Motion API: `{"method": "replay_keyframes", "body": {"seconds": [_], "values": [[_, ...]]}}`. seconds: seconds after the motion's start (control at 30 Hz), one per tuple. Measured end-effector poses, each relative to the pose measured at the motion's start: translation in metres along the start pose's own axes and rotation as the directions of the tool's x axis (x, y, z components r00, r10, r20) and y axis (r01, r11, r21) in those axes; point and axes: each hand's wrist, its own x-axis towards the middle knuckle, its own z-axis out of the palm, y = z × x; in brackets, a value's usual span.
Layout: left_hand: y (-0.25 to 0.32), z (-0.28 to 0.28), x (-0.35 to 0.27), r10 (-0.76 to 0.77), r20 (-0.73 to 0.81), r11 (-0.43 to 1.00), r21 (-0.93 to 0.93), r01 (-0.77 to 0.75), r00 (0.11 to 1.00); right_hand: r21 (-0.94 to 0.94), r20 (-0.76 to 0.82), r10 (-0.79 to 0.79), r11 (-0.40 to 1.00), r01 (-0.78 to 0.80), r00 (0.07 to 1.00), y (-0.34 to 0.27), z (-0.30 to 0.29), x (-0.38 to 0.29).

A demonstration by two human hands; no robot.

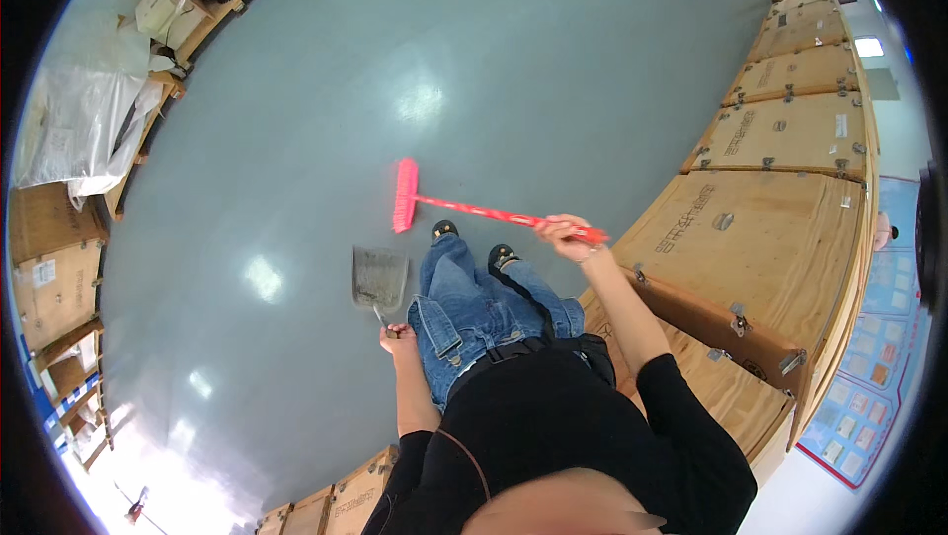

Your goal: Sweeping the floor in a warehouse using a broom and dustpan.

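My right hand (564, 235) grips the red handle (481, 212) of a broom near its upper end. The broom's pink bristle head (404, 195) lies to the left, ahead of my feet, at the floor. In my left hand (398, 338) is the short handle of a grey dustpan (380, 277), held beside my left leg. The pan's open edge faces forward, a little behind the broom head. Dark smudges mark the inside of the pan. Whether the pan touches the floor I cannot tell.
Wooden crates (755, 216) with metal latches line my right side closely. More crates (363, 490) stand behind me on the left. Pallets with plastic-wrapped goods (89, 113) run along the far left. The grey floor (296, 135) is glossy, with bright light reflections.
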Motion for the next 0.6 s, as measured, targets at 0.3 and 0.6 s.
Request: {"method": "replay_keyframes", "body": {"seconds": [0.3, 0.6], "values": [[-0.010, -0.002, -0.015, -0.026, -0.167, 0.999, 0.019, 0.029, 0.986, -0.011, -0.083, -0.433, 0.901, 0.433, 0.898, -0.044, 0.041, -0.166], [-0.017, -0.015, -0.031, -0.069, -0.099, 0.997, -0.034, 0.066, 0.993, -0.843, -0.012, -0.585, 0.441, 0.306, 0.811, 0.032, 0.010, -0.104]]}}
